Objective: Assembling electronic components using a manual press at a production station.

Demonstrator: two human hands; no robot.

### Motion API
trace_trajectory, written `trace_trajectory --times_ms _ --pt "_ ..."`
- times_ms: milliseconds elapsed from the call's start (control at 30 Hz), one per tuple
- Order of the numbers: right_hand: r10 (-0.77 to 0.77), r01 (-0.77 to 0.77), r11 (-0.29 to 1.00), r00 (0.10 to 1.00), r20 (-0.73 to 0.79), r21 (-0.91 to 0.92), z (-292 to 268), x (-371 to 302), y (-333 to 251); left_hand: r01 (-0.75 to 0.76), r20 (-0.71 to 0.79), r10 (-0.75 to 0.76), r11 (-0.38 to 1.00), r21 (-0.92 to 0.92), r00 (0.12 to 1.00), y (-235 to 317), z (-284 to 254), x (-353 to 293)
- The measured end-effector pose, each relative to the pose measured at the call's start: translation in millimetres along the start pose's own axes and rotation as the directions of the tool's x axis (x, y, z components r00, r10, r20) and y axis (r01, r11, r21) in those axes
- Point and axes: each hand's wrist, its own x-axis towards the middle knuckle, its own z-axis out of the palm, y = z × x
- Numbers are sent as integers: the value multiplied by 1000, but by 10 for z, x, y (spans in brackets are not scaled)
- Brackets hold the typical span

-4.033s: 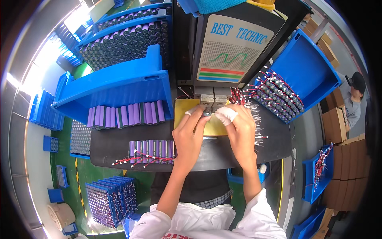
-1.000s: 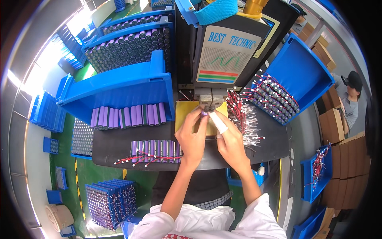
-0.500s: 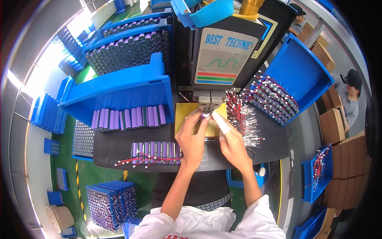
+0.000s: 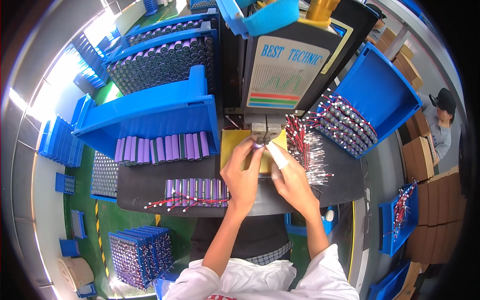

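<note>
Both hands have edged up toward the welding machine (image 4: 280, 75) since the earlier frame. The left hand (image 4: 243, 172) pinches a purple cell (image 4: 258, 145) under the machine's head, over the yellow pad (image 4: 232, 142); the right hand (image 4: 290, 180), its bandaged finger (image 4: 276, 156) extended, steadies it in a narrow grip.

Your two bare forearms enter from the lower edge and converge forward. Your left hand (image 4: 243, 175) is raised with its fingers (image 4: 254, 150) curled and pinched together at the tips. Your right hand (image 4: 292, 181) lies just beside it, with its index finger extended and wrapped in a white cover. The fingertips of both hands meet.
</note>
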Motion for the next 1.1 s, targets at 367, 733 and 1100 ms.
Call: trace_trajectory --times_ms 367,733,1100 --pt "-13 56 981 975 223 -187 -178 -123 -415 616 616 -443 783 -89 652 223 -695 63" --pt "72 -41 996 887 455 -77 199 -290 -145 -248 384 -2 760 601 923 -57 -967 392" --pt "154 -288 860 934 -322 -421 -308 -533 55 -380 508 -11 649 659 862 -264 -997 497"
